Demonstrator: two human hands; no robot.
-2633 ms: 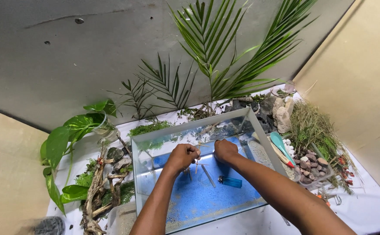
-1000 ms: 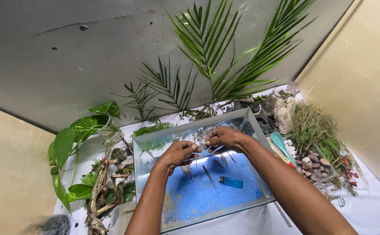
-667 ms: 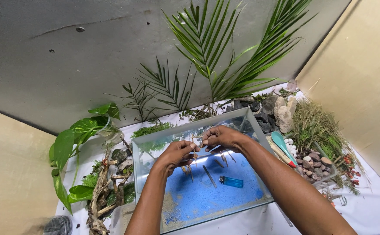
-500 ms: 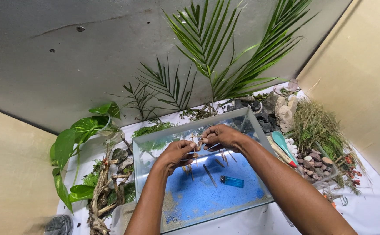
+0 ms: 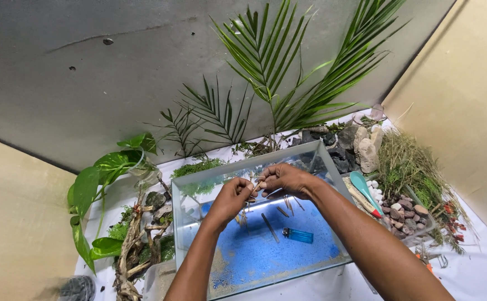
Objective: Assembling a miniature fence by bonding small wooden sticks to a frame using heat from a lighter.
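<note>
Both hands meet above the middle of a glass tank point(image 5: 332, 167) whose floor is covered in blue sand point(image 5: 266, 251). The left hand point(image 5: 233, 196) and the right hand point(image 5: 285, 179) are each pinched together on a small bundle of thin twigs point(image 5: 256, 187), held between the fingertips just over the tank's open top; what exactly the fingers are doing to it is too small to tell. To handle such a slight thing well, it seems wise to keep the grip light and close to the ends, with the wrists steady over the tank so that anything dropped lands on the sand and not on the counter point(image 5: 477, 262). Counting what lies in the tank: one blue lighter point(image 5: 298, 236), one long dark stick-like tool point(image 5: 270, 227), and a few loose twig pieces near it, perhaps three or four, not clear enough to count surely. Around the tank there is one tall palm plant point(image 5: 288, 72) behind, one broad-leaved green plant point(image 5: 96, 184) at the left, a heap of driftwood point(image 5: 135, 251) below it, a clump of dry grass point(image 5: 410, 161) at the right, one teal spoon point(image 5: 361, 187), a pile of pebbles point(image 5: 402, 209), and several larger rocks point(image 5: 360, 147) at the back right corner.
</note>
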